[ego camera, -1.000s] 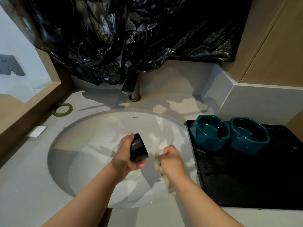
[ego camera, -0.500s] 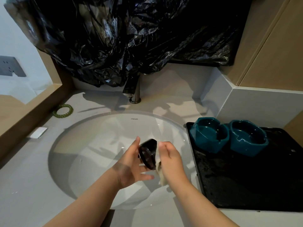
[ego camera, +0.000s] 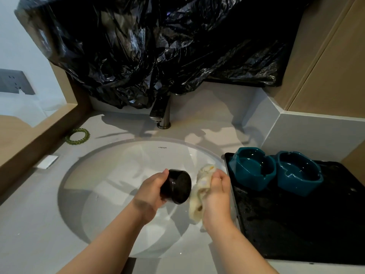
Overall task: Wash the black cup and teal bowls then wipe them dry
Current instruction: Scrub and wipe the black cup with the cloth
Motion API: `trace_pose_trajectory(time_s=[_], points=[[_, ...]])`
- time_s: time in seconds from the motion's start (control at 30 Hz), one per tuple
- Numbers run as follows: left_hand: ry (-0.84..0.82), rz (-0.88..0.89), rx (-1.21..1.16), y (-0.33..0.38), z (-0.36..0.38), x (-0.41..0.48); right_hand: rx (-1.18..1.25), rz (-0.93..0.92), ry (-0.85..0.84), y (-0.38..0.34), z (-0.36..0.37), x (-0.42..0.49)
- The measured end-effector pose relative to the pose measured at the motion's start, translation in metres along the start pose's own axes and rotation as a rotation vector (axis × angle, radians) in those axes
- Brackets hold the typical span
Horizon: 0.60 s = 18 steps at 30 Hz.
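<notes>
My left hand (ego camera: 151, 191) grips the black cup (ego camera: 177, 186) over the white sink basin (ego camera: 110, 175), with the cup's flat bottom turned toward me and to the right. Right beside the cup, my right hand (ego camera: 218, 191) holds a crumpled cream cloth (ego camera: 201, 186); the cloth is close to the cup's base, and I cannot tell if they touch. Two teal bowls (ego camera: 251, 171) (ego camera: 299, 173) sit side by side, upright, at the back of a black tray (ego camera: 296, 230) to the right of the sink.
A metal faucet (ego camera: 162, 113) stands behind the basin under a hanging black plastic sheet (ego camera: 158, 46). A green ring (ego camera: 77, 135) and a small white piece (ego camera: 47, 161) lie on the grey counter at the left. Wooden panels border both sides.
The cup has been turned in my left hand so its bottom faces me. My right hand with the cloth has shifted to the cup's right side and lifted the cloth higher.
</notes>
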<state>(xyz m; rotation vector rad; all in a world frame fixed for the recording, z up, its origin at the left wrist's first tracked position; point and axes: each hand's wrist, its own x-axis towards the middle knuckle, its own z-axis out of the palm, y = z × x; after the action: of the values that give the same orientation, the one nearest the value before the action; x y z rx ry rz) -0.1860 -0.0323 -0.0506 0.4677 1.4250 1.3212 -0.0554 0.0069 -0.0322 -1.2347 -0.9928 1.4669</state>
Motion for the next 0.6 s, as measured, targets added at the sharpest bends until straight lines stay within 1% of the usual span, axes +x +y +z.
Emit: trace_pose_trajectory(time_s=[0.07,0.13,0.17,0.2,0.23,0.3,0.33,0.37,0.43,0.5,0.6], points=[[0.039,0.044,0.075,0.004,0.007,-0.001,-0.095,-0.098,-0.168,-0.005,0.012,-0.006],[0.031,0.093,0.108,0.01,0.018,-0.004,-0.274,-0.171,-0.379,-0.008,0.023,-0.012],[0.023,0.116,0.123,0.013,0.023,-0.007,-0.348,-0.189,-0.411,-0.009,0.026,-0.011],[0.013,0.145,0.127,0.015,0.028,-0.012,-0.408,-0.231,-0.399,-0.01,0.027,-0.006],[-0.004,0.181,0.136,0.019,0.032,-0.017,-0.383,-0.202,-0.371,-0.015,0.027,-0.004],[-0.026,0.255,0.172,0.024,0.04,-0.026,-0.267,-0.08,-0.321,-0.029,0.025,0.002],[-0.019,0.285,0.186,0.026,0.042,-0.028,-0.186,-0.019,-0.322,-0.033,0.024,0.003],[-0.002,0.303,0.184,0.029,0.043,-0.028,-0.132,-0.001,-0.344,-0.034,0.024,0.002],[0.072,0.311,0.136,0.036,0.042,-0.024,-0.091,-0.032,-0.423,-0.039,0.023,-0.008],[0.127,0.271,0.073,0.039,0.038,-0.016,-0.17,-0.088,-0.478,-0.042,0.022,-0.02],[0.1,0.225,0.075,0.04,0.031,-0.011,-0.315,-0.179,-0.452,-0.037,0.016,-0.015]])
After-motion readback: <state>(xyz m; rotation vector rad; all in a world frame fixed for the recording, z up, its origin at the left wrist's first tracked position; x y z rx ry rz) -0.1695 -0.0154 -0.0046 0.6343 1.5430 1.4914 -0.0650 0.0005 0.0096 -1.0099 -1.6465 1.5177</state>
